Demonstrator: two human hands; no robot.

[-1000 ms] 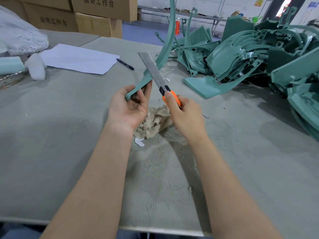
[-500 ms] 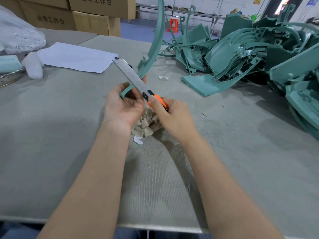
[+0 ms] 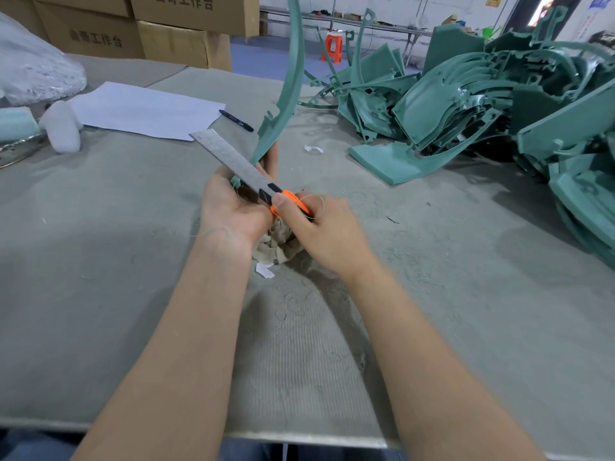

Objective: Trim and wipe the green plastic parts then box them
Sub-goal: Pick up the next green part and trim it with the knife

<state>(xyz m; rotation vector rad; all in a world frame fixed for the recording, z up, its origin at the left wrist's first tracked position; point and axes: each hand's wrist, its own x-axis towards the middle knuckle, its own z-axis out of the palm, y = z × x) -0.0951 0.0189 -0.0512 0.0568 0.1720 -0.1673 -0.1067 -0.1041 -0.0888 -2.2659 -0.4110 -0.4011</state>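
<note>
My left hand (image 3: 233,207) grips the lower end of a long curved green plastic strip (image 3: 293,81) that rises upright toward the top of the view. My right hand (image 3: 319,227) holds an orange utility knife (image 3: 289,202); its long steel blade (image 3: 229,154) points up and to the left and lies across the strip's lower end, above my left palm. A crumpled beige cloth (image 3: 276,244) lies on the table under both hands. A big heap of green plastic parts (image 3: 482,104) fills the table's right side.
A white paper sheet (image 3: 143,111) and a black pen (image 3: 236,120) lie at the back left, beside a white foam lump (image 3: 63,128). Cardboard boxes (image 3: 179,41) stand behind the grey table (image 3: 100,261). Plastic shavings litter the table in front of me.
The blade has swung down and left, from standing nearly upright to lying across the strip's lower end. Both hands have drawn closer together and the strip stands more upright.
</note>
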